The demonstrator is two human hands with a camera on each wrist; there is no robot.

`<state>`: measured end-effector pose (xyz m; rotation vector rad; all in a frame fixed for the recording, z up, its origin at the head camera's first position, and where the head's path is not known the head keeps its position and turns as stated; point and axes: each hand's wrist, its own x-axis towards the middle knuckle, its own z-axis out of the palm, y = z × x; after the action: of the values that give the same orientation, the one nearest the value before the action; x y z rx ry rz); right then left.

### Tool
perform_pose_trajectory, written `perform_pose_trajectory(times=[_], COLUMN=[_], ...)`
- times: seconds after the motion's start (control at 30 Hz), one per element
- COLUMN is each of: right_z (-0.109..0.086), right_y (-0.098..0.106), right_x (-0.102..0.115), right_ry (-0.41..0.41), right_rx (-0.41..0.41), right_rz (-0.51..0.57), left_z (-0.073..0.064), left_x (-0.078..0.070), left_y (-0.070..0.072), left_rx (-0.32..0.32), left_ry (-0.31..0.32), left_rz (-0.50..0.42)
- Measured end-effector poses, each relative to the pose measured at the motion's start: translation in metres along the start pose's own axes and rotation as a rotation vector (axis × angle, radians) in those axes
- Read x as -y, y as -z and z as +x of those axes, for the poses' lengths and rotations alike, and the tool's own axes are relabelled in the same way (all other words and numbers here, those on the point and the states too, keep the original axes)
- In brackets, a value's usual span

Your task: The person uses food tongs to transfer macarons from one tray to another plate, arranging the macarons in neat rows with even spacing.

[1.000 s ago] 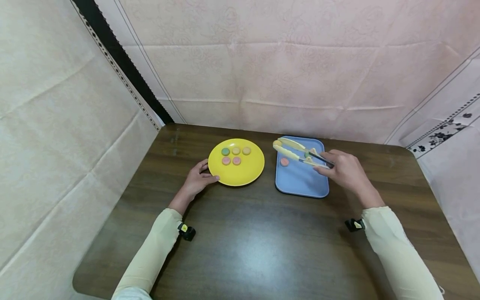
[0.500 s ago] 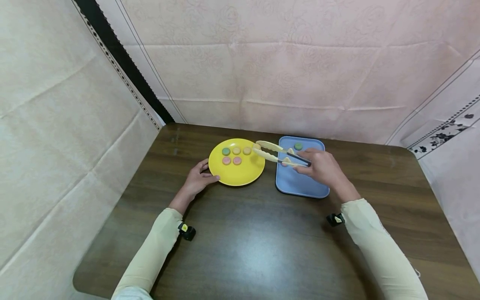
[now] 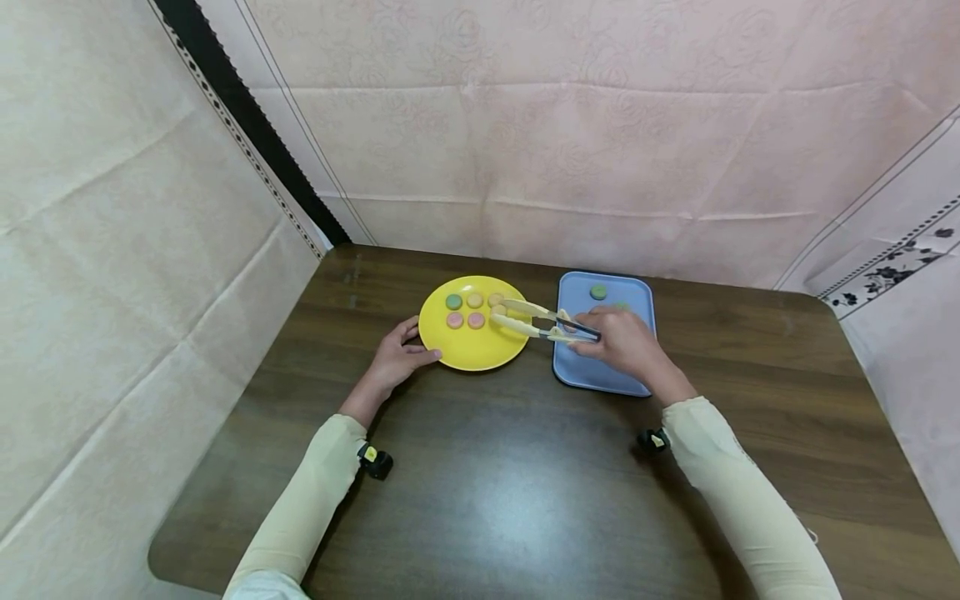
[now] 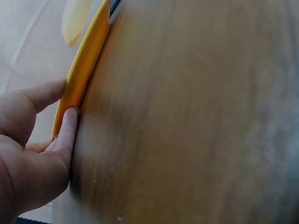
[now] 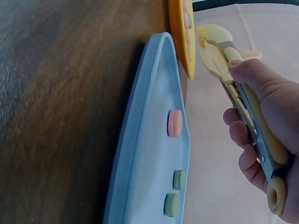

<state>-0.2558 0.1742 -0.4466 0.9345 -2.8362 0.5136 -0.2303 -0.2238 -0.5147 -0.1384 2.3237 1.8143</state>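
Observation:
My left hand (image 3: pixel 401 357) holds the rim of a yellow plate (image 3: pixel 480 357), thumb and fingers at its left edge. Green, pale yellow and pink macarons lie on the plate. In my right hand (image 3: pixel 618 337) is a pair of cream-tipped tongs (image 3: pixel 551 321), gripped by the handles, tips over the plate's right part. Between the tips shows a pale yellow macaron (image 3: pixel 498 311). A blue tray (image 3: pixel 600 379) sits under the right hand. In the right wrist view it carries a pink macaron (image 5: pixel 174 123) and two green macarons (image 5: pixel 172 205).
The brown wooden table (image 3: pixel 487 483) spreads in front of both arms. Behind it hangs a pale patterned cloth (image 3: pixel 570 150), with more cloth at the left and right sides. Plate and tray stand side by side near the far edge.
My right hand has carried the tongs, with the pale yellow macaron at their tips, leftward from over the tray to over the plate. The left hand has stayed at the plate's rim.

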Motion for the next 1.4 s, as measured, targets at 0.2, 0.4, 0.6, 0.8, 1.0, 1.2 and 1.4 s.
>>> perform_pose_trajectory(times=[0.2, 0.4, 0.6, 0.8, 1.0, 1.2, 1.4], right_z=[0.002, 0.003, 0.004, 0.005, 0.001, -0.012, -0.032], right_y=[-0.004, -0.006, -0.006, -0.005, -0.003, 0.009, 0.024], right_x=[0.002, 0.003, 0.004, 0.005, 0.002, -0.002, -0.010], right_ry=[-0.003, -0.011, -0.024, -0.037, -0.027, -0.056, -0.113], right_rx=[0.018, 0.031, 0.049, 0.063, 0.049, -0.006, -0.050], right_rz=[-0.011, -0.014, -0.017, -0.007, -0.001, 0.030, 0.021], left_z=[-0.003, -0.002, -0.001, 0.000, 0.000, 0.000, 0.001], left_x=[-0.005, -0.006, -0.002, 0.000, 0.000, -0.001, 0.000], left_y=[0.000, 0.001, 0.000, -0.001, -0.001, 0.000, 0.000], left_rx=[0.006, 0.017, 0.001, -0.005, -0.004, -0.006, 0.003], left_ry=[0.004, 0.021, 0.009, 0.006, 0.001, 0.001, 0.000], left_rz=[-0.003, 0.005, 0.009, 0.006, 0.006, -0.001, 0.006])
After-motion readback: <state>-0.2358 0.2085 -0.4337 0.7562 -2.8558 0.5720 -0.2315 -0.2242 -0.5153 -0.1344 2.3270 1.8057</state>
